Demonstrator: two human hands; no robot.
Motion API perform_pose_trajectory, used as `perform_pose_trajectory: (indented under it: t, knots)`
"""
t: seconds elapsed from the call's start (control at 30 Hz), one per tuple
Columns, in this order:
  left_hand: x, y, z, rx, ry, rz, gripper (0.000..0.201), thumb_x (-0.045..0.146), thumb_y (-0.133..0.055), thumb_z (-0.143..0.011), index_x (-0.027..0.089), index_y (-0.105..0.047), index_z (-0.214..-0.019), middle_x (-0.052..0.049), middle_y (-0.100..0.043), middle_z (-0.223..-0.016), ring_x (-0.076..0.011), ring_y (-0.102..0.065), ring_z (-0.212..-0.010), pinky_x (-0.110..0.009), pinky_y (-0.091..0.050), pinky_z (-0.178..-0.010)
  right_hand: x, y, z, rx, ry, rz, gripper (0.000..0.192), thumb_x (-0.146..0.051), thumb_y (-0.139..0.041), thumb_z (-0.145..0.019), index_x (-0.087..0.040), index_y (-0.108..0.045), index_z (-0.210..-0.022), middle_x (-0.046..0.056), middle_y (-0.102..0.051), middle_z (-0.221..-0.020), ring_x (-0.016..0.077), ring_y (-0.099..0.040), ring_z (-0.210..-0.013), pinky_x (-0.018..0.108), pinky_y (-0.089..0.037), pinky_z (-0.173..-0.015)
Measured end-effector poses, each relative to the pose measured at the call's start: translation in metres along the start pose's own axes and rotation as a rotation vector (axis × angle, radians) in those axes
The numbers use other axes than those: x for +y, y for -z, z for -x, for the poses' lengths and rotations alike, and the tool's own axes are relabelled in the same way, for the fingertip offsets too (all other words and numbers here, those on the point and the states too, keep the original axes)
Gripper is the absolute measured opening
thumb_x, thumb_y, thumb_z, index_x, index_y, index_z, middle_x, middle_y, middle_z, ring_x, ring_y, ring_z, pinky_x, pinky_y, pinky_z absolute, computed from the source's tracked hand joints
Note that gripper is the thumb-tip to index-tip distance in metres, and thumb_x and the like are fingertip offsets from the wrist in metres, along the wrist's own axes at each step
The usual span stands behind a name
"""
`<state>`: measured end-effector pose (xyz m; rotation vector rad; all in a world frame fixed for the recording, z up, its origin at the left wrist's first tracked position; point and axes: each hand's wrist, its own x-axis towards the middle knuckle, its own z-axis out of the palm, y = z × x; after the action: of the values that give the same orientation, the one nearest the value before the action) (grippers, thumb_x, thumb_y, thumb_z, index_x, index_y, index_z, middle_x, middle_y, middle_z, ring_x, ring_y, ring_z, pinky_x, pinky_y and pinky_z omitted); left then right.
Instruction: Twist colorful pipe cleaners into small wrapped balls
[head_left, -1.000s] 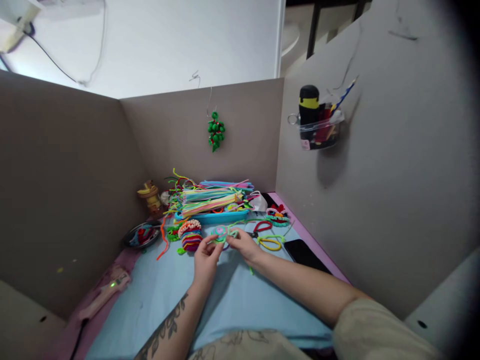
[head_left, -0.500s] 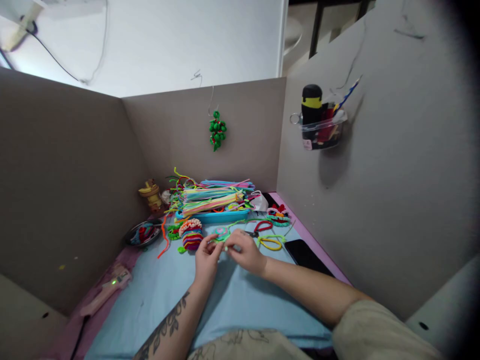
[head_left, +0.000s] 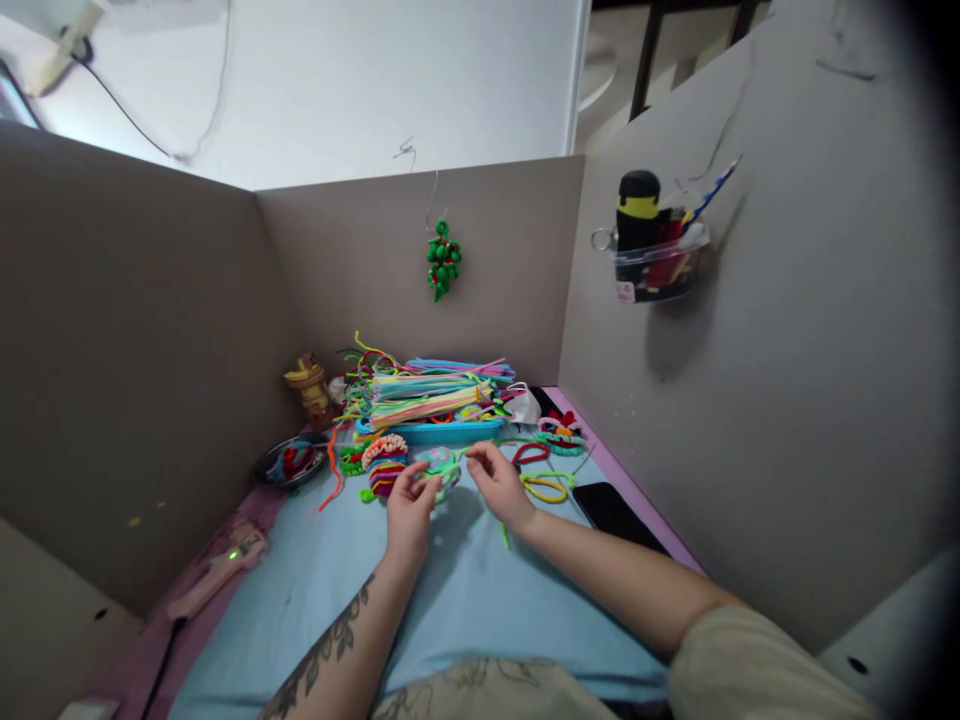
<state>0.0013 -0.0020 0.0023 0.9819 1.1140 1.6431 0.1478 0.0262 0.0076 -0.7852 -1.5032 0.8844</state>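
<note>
My left hand is closed in a pinch around a small green pipe-cleaner piece with a pink and purple pattern. It is held just above the blue cloth. To its right, my right hand pinches a thin light-green pipe cleaner that runs from the piece. A green end hangs out below the right hand. Left of the piece, a striped rainbow pipe-cleaner item lies close to my left fingers. A red loop and a yellow loop lie right of my right hand.
Bundles of pastel pipe cleaners fill a blue tray at the back. A black phone lies on the right, a dark bowl and pink glue gun on the left. Grey partitions stand around; a clear holder hangs right.
My right hand has moved away from my left, to the right and slightly up, drawing the green strand out. The piece shows more between the hands. The view has shifted slightly.
</note>
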Motion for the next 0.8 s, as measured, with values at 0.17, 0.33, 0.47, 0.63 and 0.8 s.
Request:
perform_pose_trajectory:
  t: [0.17,0.33,0.47,0.63,0.8]
  knots:
    - [-0.002,-0.002,0.005,-0.073,-0.126,-0.093,0.039,0.032,-0.073,-0.064,0.015,-0.057,-0.095,0.005,-0.055,-0.055,-0.0067,-0.046,-0.048,-0.017,-0.032,-0.046,0.010,-0.003,-0.011,-0.080,-0.173,-0.085,0.028,-0.045,-0.060,-0.074,-0.019,-0.051,-0.074,-0.003,-0.048,-0.065,0.0118,-0.044,-0.060,0.025,-0.035,-0.058]
    - [-0.003,-0.001,0.007,-0.066,-0.150,-0.116,0.038,0.033,-0.072,-0.065,0.015,-0.057,-0.095,0.004,-0.056,-0.058,-0.0083,-0.049,-0.051,-0.019,-0.035,-0.049,0.016,-0.009,-0.008,-0.072,-0.238,-0.147,0.030,-0.042,-0.067,-0.066,-0.018,-0.048,-0.068,-0.005,-0.046,-0.061,0.0105,-0.041,-0.058,0.024,-0.033,-0.057]
    - [-0.004,-0.001,0.006,-0.055,-0.144,-0.107,0.040,0.033,-0.074,-0.063,0.016,-0.058,-0.095,0.003,-0.057,-0.059,-0.0092,-0.050,-0.051,-0.019,-0.036,-0.049,0.016,-0.010,-0.008,-0.064,-0.305,-0.220,0.031,-0.041,-0.070,-0.061,-0.018,-0.052,-0.070,-0.004,-0.049,-0.061,0.0103,-0.042,-0.057,0.024,-0.032,-0.056]
    - [-0.003,-0.001,0.006,-0.065,-0.151,-0.103,0.039,0.032,-0.074,-0.063,0.016,-0.058,-0.094,0.004,-0.058,-0.057,-0.0093,-0.051,-0.051,-0.019,-0.036,-0.049,0.017,-0.009,-0.009,-0.056,-0.428,-0.275,0.031,-0.041,-0.075,-0.056,-0.017,-0.059,-0.067,-0.003,-0.052,-0.059,0.0100,-0.042,-0.054,0.024,-0.030,-0.053]
    - [-0.001,-0.002,0.008,-0.088,-0.146,-0.109,0.038,0.031,-0.073,-0.064,0.016,-0.058,-0.094,0.003,-0.059,-0.060,-0.0090,-0.051,-0.053,-0.019,-0.036,-0.050,0.023,-0.006,-0.009,-0.080,-0.592,-0.374,0.032,-0.039,-0.078,-0.051,-0.015,-0.062,-0.064,-0.003,-0.052,-0.058,0.0062,-0.035,-0.049,0.022,-0.023,-0.049]
